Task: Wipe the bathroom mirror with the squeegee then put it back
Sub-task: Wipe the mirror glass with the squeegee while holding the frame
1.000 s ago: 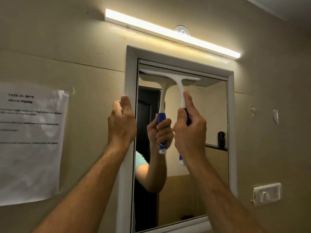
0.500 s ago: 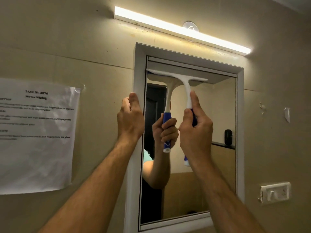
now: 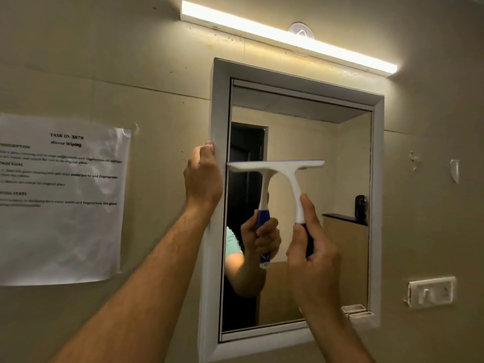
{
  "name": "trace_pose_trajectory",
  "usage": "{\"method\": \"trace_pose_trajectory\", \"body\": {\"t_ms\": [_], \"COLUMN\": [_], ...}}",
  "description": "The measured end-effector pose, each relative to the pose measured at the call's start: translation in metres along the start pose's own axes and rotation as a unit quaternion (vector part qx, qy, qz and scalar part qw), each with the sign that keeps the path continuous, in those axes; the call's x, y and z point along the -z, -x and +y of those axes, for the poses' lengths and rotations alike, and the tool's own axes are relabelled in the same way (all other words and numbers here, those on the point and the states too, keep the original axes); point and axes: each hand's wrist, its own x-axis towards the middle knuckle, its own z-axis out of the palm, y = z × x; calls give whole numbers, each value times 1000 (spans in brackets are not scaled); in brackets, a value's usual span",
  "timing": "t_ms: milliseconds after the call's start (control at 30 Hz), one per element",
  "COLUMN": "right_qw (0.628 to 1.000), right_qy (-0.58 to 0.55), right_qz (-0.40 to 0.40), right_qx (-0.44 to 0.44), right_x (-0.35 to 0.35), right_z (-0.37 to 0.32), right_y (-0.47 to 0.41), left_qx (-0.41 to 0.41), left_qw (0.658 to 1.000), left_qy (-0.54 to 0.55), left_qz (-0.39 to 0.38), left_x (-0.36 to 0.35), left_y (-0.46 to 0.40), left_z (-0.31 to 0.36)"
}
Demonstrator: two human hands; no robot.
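The one squeegee (image 3: 285, 176) is against the mirror (image 3: 314, 205), about halfway up the glass and toward its left side. Its white blade runs level from left to right, and its handle points down and a little to the right, white above and blue at the grip. No brand or writing can be read on it. The right hand (image 3: 311, 252) grasps the blue grip, fingers curled around it and the thumb laid up along the white neck. The glass shows a reflection of the same tool and hand.

The left hand (image 3: 203, 176) holds the outer left edge of the white mirror frame (image 3: 217, 106), fingers curled behind the edge and the thumb tip on the frame's face.

Left of the mirror, one sheet of paper (image 3: 60, 200) is fixed to the beige wall (image 3: 104, 74). Its heading reads "TASK ID: 3078" and under that "Mirror Wiping"; the smaller lines are too blurred to read in full, though "fingerprints" shows.

Above the frame one long strip light (image 3: 288, 35) is lit, tilted down to the right. Low on the right of the wall sits one white switch plate (image 3: 432, 292), and higher up there is a small white hook (image 3: 455, 170).
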Motion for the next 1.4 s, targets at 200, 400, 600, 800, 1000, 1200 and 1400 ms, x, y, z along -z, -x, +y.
{"method": "trace_pose_trajectory", "body": {"t_ms": [200,400,600,800,1000,1200,1400], "right_qw": [999,999,998,997,996,996,997], "right_qy": [-35,-1,-13,-19,54,19,1], "right_qz": [7,-14,-43,-54,-49,-68,-58], "right_qx": [-20,-47,-44,-43,-48,-59,-43], "right_x": [-5,7,12,10,22,22,16], "right_z": [-1,32,21,25,50,39,36], "right_y": [7,77,48,58,130,96,102], "left_qx": [2,3,1,-9,-8,-14,-14], "left_qw": [1000,1000,1000,1000,1000,1000,999], "left_qy": [-2,6,0,0,4,-7,-25], "left_qz": [6,11,8,0,5,10,14], "left_x": [-1,-1,0,-1,0,1,0], "left_y": [0,3,5,4,4,3,2], "left_z": [-1,1,3,0,-1,1,-2]}}
